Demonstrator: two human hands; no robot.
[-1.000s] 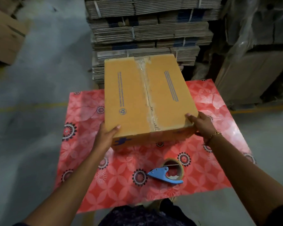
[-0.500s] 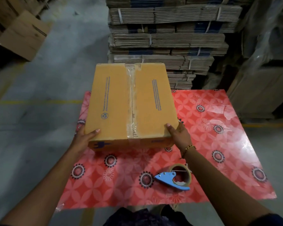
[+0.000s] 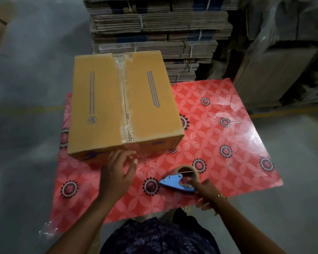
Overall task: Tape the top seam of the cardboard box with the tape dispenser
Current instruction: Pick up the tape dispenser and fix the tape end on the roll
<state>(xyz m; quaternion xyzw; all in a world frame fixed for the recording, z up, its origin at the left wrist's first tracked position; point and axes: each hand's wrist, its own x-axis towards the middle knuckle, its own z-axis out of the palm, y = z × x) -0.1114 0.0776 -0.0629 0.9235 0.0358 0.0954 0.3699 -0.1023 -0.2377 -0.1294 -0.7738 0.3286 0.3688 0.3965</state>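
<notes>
Two hands work near the bottom centre of the frame, over a table (image 3: 228, 136) covered in a glossy red floral cloth. A closed cardboard box (image 3: 103, 99) sits on the left part of the table, filling the centre-left of the frame, its near left corner overhanging the table's left edge. Clear tape (image 3: 124, 99) already runs along the top seam from the far edge to the near edge, wrinkled at both ends. Blue printed lines mark each top flap.

The left hand (image 3: 117, 173) is just below the box's near face, fingers loosely spread and curled, holding nothing; whether the fingertips touch the cardboard cannot be told because of blur.

The tape dispenser (image 3: 180, 180), a blue handle with a brown tape roll, lies on the cloth at lower centre, well apart from the box. The right hand (image 3: 206, 191) reaches onto its handle end from the lower right, fingers over the blue part; blur hides whether the grip is closed. A gold bracelet (image 3: 221, 197) circles that wrist.

Bundled stacks of flattened cardboard (image 3: 154, 28) rise at the top centre behind the table.
</notes>
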